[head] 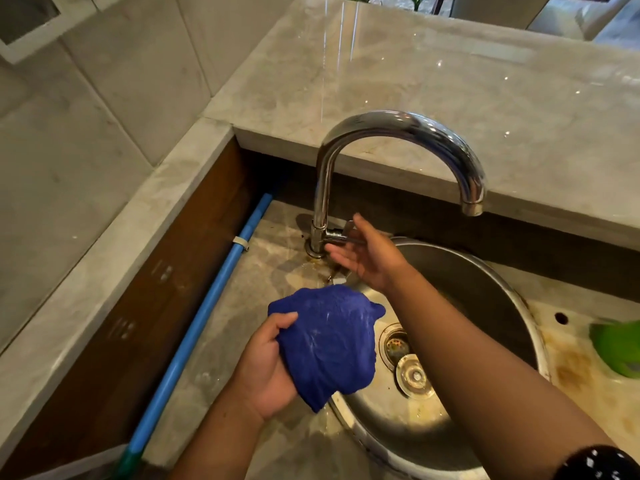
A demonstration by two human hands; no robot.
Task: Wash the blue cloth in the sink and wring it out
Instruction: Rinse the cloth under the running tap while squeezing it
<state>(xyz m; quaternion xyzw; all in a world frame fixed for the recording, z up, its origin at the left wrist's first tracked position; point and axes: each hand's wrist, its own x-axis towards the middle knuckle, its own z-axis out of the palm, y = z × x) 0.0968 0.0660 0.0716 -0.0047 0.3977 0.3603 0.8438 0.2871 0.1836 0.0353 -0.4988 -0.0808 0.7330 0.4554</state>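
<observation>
A grey stone surface [225,341], stained near the tap base, holds a round steel sink [485,289] below a raised ledge [450,81] of the same stone. A blue pipe [207,306] runs along the left wall and a blurred green object [620,348] lies at the right edge. The chrome tap [398,126] arches over the basin, and no water shows at its spout [472,206]. The left hand [266,368] has its fingers and thumb curled round the blue cloth [329,341], which is bunched into a loose bundle and held in the air above the sink's left rim, just beside the drain [394,344] and the plug [414,375] lying by it. The right hand [367,258] holds nothing. Its fingers are straight and spread with the thumb raised, and it sits at the tap's lever [343,237], which passes behind the palm, so I cannot tell whether it actually touches it. This looks like the step of working the tap; whether the cloth is already wet is unclear from its surface. The next move probably calls for the right hand to close on or push the lever, then for the left hand to bring the cloth further right, under the spout and well over the basin so that runoff falls into the sink, not onto the surface. Wringing will then need both hands on the cloth.
</observation>
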